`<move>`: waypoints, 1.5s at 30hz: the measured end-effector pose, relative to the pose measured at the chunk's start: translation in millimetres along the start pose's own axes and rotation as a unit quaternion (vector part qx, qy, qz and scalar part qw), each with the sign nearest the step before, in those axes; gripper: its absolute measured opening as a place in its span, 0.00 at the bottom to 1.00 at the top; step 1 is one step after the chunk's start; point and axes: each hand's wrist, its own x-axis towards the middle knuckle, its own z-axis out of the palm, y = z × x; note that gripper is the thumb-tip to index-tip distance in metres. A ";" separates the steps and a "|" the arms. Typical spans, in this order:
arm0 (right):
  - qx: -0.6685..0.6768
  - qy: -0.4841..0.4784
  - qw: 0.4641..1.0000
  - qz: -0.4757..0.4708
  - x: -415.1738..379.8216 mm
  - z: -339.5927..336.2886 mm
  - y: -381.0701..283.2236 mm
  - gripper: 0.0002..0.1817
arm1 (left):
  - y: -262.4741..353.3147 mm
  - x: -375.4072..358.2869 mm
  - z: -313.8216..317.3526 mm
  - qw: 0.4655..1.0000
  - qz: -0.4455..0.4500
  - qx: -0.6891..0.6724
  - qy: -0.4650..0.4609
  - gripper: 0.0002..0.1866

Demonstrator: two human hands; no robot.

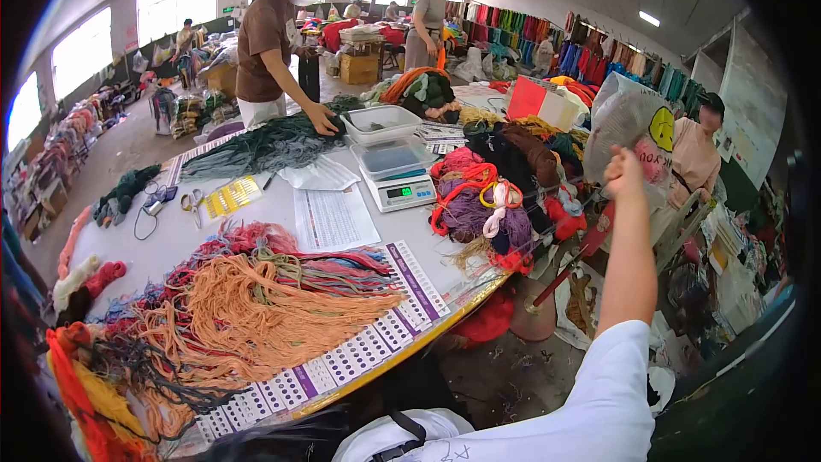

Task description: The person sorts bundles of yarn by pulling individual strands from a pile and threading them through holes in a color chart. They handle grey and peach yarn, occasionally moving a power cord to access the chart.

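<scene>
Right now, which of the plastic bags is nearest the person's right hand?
The clear plastic bag printed with a round yellow face, right at the person's right hand. The whitish plastic bag beyond the table is well away.

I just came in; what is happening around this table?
The wearer's right hand is raised beside the table and seems to grip a plastic bag; the left is out of view. Across the table, a co-worker's hand touches dark green yarn. Orange yarn lies spread on the near side, and tubs sit on a scale.
</scene>
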 end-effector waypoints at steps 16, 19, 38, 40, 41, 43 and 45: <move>-0.270 -0.532 0.790 0.138 -320.5 181.5 312.7 0.09 | -86.4 51.1 1.4 0.954 -0.019 0.174 0.243 0.20; -0.226 -0.562 0.794 -0.044 -357.5 164.2 445.0 0.13 | -70.0 -16.1 11.8 0.908 -0.050 0.242 0.337 0.20; -0.409 -0.619 0.669 0.049 -510.7 171.4 435.7 0.09 | -162.8 48.0 47.5 0.718 -0.150 0.673 0.097 0.14; -0.417 -0.603 0.681 0.002 -509.2 165.2 438.4 0.07 | -169.6 52.1 43.2 0.694 -0.149 0.701 0.067 0.14; -0.420 -0.603 0.678 0.005 -507.7 163.9 437.2 0.07 | -171.4 52.6 43.7 0.700 -0.157 0.693 0.066 0.14; -0.378 -0.574 0.727 0.003 -502.8 162.6 432.1 0.06 | -170.3 52.4 48.5 0.713 -0.140 0.684 0.062 0.13; -0.382 -0.565 0.731 -0.004 -498.9 159.7 431.3 0.05 | -163.9 60.7 57.6 0.710 -0.180 0.677 0.078 0.14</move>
